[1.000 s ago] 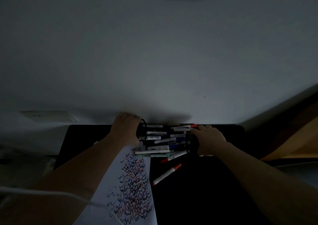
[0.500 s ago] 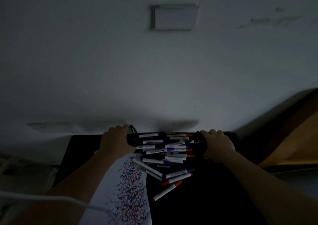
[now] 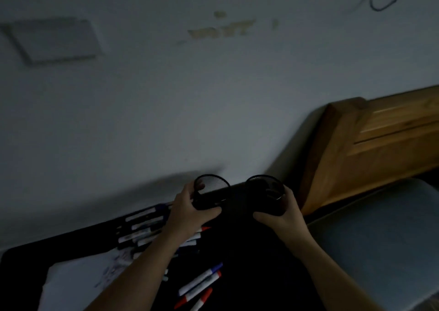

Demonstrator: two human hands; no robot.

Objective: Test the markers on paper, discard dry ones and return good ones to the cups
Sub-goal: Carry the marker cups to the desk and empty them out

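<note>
- So far, our left hand [image 3: 190, 212] grips one mesh cup [image 3: 210, 193], our right hand [image 3: 282, 213] grips the other cup [image 3: 266, 195]; both look empty.
- Left of the cups, markers [image 3: 142, 227] lie loose by the scribbled paper [image 3: 78, 284]; returning remains.

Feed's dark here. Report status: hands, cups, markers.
Left hand grips left cup; right hand grips right cup. Markers loose on table. Nothing blocking.

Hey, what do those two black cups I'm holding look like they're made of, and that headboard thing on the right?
Left cup and right cup: likely black wire mesh, matte; the wall shows faintly through the left one's side. Headboard: wood, warm brown with visible grain and a slight sheen, probably varnished.
</note>
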